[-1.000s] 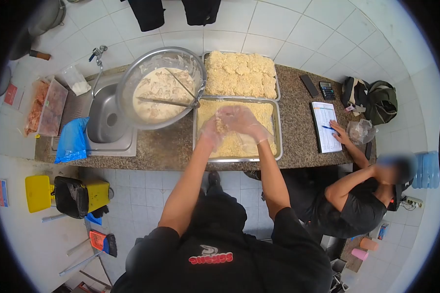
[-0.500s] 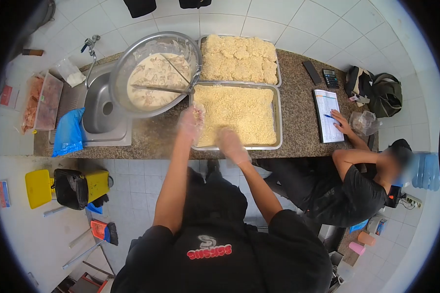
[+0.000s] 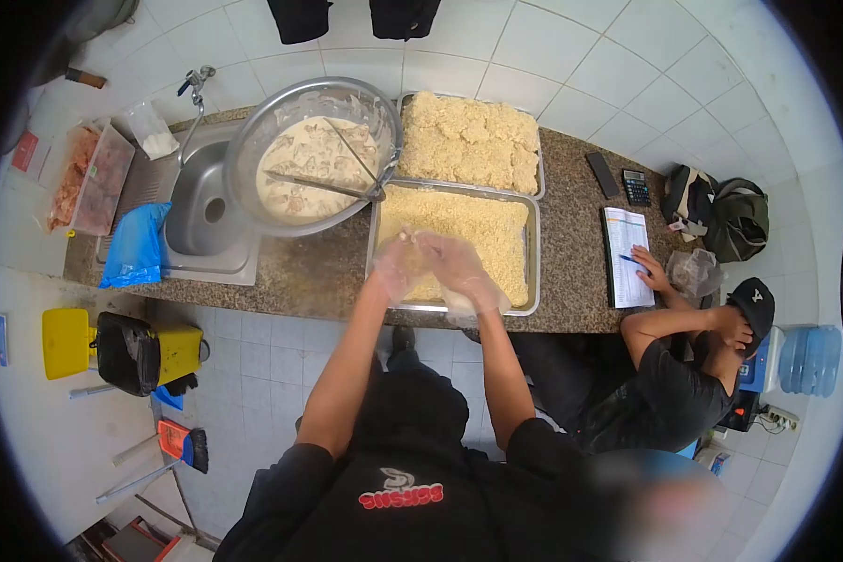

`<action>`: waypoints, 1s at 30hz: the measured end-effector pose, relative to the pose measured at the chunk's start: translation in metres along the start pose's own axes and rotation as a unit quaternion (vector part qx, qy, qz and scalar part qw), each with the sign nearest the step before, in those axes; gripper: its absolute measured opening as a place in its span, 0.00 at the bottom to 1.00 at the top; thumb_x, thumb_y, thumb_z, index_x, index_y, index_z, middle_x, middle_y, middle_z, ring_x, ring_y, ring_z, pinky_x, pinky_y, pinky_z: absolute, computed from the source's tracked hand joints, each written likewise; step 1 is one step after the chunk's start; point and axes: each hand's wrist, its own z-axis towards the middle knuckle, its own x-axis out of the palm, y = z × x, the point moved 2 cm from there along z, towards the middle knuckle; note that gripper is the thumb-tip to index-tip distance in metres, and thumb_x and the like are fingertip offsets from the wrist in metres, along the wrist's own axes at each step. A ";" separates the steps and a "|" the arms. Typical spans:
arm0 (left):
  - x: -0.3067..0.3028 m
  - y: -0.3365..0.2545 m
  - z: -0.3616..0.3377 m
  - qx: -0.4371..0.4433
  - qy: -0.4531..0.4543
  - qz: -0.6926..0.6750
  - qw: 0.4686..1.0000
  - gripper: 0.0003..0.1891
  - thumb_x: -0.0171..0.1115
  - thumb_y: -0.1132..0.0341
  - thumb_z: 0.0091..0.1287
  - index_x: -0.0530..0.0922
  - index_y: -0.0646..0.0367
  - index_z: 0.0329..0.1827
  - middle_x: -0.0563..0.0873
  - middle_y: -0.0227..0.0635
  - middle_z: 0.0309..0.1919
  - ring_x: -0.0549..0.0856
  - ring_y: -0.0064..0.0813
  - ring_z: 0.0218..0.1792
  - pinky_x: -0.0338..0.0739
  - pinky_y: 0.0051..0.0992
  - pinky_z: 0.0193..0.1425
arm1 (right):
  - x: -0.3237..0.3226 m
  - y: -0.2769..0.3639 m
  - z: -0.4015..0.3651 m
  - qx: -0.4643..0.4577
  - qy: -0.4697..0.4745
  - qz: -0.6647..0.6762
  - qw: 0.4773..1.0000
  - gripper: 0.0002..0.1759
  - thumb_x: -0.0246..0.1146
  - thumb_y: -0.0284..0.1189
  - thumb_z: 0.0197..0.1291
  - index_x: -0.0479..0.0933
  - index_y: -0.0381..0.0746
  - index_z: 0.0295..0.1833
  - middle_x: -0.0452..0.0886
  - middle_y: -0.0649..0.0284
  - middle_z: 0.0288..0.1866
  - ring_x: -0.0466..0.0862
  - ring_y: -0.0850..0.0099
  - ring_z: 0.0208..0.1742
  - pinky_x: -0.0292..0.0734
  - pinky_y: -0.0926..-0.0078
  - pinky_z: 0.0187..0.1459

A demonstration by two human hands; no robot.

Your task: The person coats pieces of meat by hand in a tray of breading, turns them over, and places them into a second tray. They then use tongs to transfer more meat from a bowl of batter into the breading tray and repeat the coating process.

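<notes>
A metal tray (image 3: 534, 253) of pale yellow crumbs lies at the counter's front edge. Over its left part, my left hand (image 3: 402, 266), in a clear glove, is curled with its fingertips meeting those of my right hand (image 3: 452, 267). The right hand is gloved too, its fingers bent towards the left. Something small and crumb-coloured seems to be between them, too hidden to name. Behind is a second tray with crumb-coated pieces (image 3: 468, 140). To the left, a large metal bowl (image 3: 239, 178) holds pieces in pale batter (image 3: 300, 201), with tongs (image 3: 318, 184) across it.
A sink (image 3: 201, 211), a blue bag (image 3: 136, 245) and a plastic box of raw meat (image 3: 103, 183) are at the left. On the right, another person (image 3: 665, 375) sits with a hand on a notebook (image 3: 628, 253), near a phone (image 3: 601, 175), calculator (image 3: 636, 186) and bags (image 3: 740, 220).
My hands, apart over the tray before, have come together at its left part. The other person has raised one hand to the head. The whole view has shifted slightly.
</notes>
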 end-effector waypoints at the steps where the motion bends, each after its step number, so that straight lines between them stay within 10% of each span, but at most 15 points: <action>1: 0.006 0.004 -0.001 0.000 0.012 -0.037 0.999 0.12 0.52 0.55 0.84 0.80 0.51 0.51 0.86 0.32 0.44 0.85 0.28 0.43 0.83 0.32 0.48 | -0.002 -0.002 -0.001 0.003 -0.003 -0.003 1.000 0.13 0.64 0.28 0.64 0.87 0.32 0.49 0.89 0.43 0.38 0.91 0.54 0.39 0.84 0.62 0.42; 9: 0.026 0.018 0.029 -0.057 -0.018 -0.029 0.998 0.14 0.58 0.50 0.81 0.77 0.48 0.40 0.83 0.29 0.34 0.82 0.21 0.29 0.79 0.20 0.32 | -0.060 0.032 -0.018 0.098 -0.203 -0.052 0.973 0.14 0.67 0.29 0.65 0.86 0.32 0.50 0.88 0.43 0.41 0.90 0.51 0.43 0.83 0.61 0.44; 15: 0.005 0.028 0.065 -0.051 0.012 0.013 0.999 0.19 0.61 0.47 0.77 0.73 0.42 0.26 0.73 0.22 0.18 0.72 0.21 0.18 0.70 0.25 0.22 | -0.025 -0.060 -0.019 0.098 -0.270 -0.096 0.953 0.14 0.71 0.31 0.62 0.88 0.35 0.50 0.91 0.49 0.42 0.93 0.61 0.39 0.85 0.66 0.43; 22: -0.034 0.009 0.019 -0.037 0.131 -0.165 0.977 0.21 0.60 0.55 0.77 0.69 0.41 0.20 0.69 0.21 0.14 0.68 0.22 0.14 0.58 0.30 0.17 | 0.028 -0.106 -0.046 0.216 -0.243 0.264 0.908 0.13 0.68 0.33 0.72 0.84 0.33 0.51 0.85 0.64 0.39 0.85 0.77 0.37 0.82 0.79 0.37; 24: -0.065 -0.020 -0.032 -0.052 0.246 -0.114 0.961 0.22 0.59 0.53 0.78 0.70 0.43 0.21 0.69 0.21 0.14 0.68 0.23 0.14 0.60 0.29 0.18 | 0.039 -0.109 -0.056 0.225 -0.213 0.200 0.930 0.13 0.65 0.34 0.74 0.84 0.33 0.50 0.85 0.64 0.39 0.84 0.77 0.38 0.82 0.78 0.38; 30: -0.292 -0.122 -0.128 0.045 0.165 -0.302 0.938 0.18 0.54 0.56 0.83 0.73 0.45 0.29 0.72 0.19 0.17 0.70 0.18 0.13 0.64 0.21 0.14 | 0.069 -0.089 -0.083 0.270 -0.244 0.282 0.887 0.13 0.66 0.31 0.72 0.81 0.34 0.55 0.82 0.64 0.42 0.81 0.74 0.42 0.79 0.73 0.40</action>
